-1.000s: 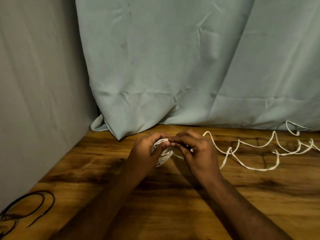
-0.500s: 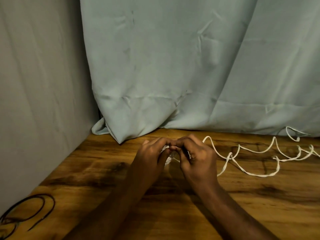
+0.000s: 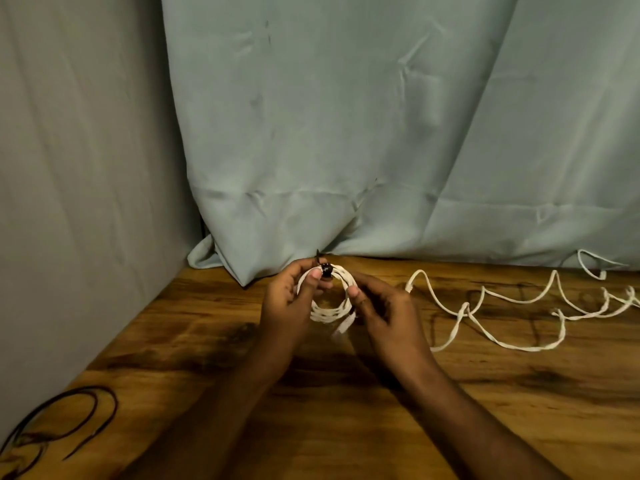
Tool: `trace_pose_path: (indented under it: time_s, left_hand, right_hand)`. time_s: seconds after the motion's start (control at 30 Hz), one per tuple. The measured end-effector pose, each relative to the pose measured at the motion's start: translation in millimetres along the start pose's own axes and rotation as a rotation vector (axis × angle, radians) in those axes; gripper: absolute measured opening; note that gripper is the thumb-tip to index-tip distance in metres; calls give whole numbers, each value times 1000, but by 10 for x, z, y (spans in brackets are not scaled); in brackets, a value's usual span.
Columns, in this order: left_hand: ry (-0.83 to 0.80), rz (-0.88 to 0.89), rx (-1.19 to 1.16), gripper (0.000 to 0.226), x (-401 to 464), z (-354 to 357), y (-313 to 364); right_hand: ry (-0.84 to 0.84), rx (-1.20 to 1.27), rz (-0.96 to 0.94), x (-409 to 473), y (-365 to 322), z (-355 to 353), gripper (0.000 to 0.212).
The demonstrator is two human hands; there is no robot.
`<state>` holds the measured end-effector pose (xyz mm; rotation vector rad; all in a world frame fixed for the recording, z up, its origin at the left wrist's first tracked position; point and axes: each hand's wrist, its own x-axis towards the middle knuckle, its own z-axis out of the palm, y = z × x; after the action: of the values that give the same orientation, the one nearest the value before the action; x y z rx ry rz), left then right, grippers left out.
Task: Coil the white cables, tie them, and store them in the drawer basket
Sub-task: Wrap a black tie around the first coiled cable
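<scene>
My left hand (image 3: 289,308) pinches the coiled white cable (image 3: 332,306) at its black tie (image 3: 326,270); right hand (image 3: 384,313) pinches the coil's other side, w/ both held above the wood surface (image 3: 346,427) nr its back edge.

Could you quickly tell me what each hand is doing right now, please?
Left hand: closed, pinching the coil at its black tie.
Right hand: closed, holding the coil's right side.

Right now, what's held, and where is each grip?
The coiled white cable. Left hand pinches its top beside the black tie; right hand pinches its right side.
</scene>
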<state>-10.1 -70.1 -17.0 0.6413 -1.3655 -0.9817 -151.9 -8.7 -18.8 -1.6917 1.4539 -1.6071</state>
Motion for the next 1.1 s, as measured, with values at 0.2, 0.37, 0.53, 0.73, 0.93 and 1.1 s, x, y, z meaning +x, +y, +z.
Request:
trace_pose_path:
  time_s: [0.2,0.37,0.53,0.73,0.93,1.1]
  left_hand:
    - [0,-159,-128,19,47,-2,-18]
    - [86,-148,47,23,8,-90,-77]
    - [130,-315,-158,29,-63,-55,-8]
    - [202,-398,-280,25,-96,-36,-5]
    - [204,-385,-263,25,-95,-41,-33]
    - [135,-343,-178,25,-91,-28,-84]
  right_hand:
    - [57,281,162,12,-10,8,22]
    - [155,342,167,50,48,-41,18]
    - [180,437,220,24,58,-33,11]
    - [84,500,301,12,74,-40,16]
    - [60,490,297,-13,0,14,26]
    - [159,468,302,7,43,-2,22]
